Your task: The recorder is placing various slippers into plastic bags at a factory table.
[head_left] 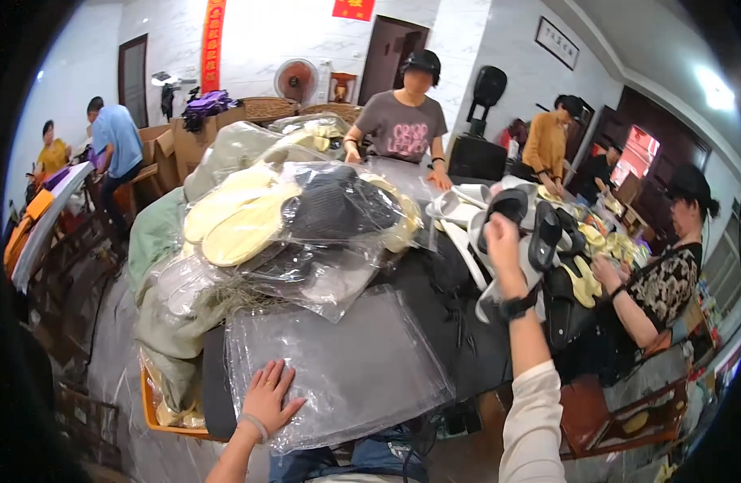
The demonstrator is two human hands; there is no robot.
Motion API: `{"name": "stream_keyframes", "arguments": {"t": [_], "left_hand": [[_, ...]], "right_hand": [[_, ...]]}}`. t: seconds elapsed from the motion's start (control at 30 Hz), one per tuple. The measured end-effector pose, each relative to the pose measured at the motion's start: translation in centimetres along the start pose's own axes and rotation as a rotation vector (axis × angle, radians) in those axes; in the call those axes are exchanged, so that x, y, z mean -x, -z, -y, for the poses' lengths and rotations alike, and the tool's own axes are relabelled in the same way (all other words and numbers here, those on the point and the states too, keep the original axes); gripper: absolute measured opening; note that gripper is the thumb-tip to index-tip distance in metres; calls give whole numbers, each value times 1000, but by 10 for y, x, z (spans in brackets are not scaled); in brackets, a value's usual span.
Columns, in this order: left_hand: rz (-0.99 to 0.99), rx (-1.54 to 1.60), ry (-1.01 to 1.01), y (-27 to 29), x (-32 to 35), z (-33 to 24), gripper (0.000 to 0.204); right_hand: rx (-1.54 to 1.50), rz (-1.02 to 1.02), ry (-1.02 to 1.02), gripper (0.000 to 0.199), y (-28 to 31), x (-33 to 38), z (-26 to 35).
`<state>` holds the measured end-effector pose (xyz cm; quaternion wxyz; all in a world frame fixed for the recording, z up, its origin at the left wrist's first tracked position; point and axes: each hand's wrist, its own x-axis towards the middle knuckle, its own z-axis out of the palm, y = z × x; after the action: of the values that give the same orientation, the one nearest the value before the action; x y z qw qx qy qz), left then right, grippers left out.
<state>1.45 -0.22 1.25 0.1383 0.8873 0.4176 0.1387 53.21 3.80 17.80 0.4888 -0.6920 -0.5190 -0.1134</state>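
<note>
My left hand (272, 396) lies with fingers spread on a stack of clear plastic bags (346, 354) at the table's near edge. Out to the right, my right hand (503, 241) is closed on a black slipper (509, 204), whose strap and open toe face away from me; the fingertips are partly hidden. Around that hand lie loose white slippers (464, 241), another black slipper (545, 233) and a pale yellow slipper (585, 282). Beyond the bag stack, clear-wrapped yellow slippers (249, 217) and wrapped black slippers (338, 201) are heaped up.
Green sacks (157, 233) bulge at the left of the table, above an orange crate (157, 414). One person (402, 121) stands across the table; another (668, 274) sits at the right, handling yellow pieces. A wooden chair (628, 419) stands at the lower right.
</note>
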Motion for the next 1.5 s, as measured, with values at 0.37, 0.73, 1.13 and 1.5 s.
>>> {"name": "stream_keyframes", "arguments": {"t": [0.37,0.73,1.13,1.5], "left_hand": [[-4,-7,-32,1,3,1,64],[4,-41,-65,-2,1,1,64],[4,-51,-66,5,-3,-1,62],[25,-126,-116,0,3,8,54]], "right_hand": [[-394,424,-354,68,-125,24,49],[-1339,691,-267,22,-85,59,145],[-1733,971,-155,23,-14,109,147],[-1876,1301,220,32,-27,108,172]]}}
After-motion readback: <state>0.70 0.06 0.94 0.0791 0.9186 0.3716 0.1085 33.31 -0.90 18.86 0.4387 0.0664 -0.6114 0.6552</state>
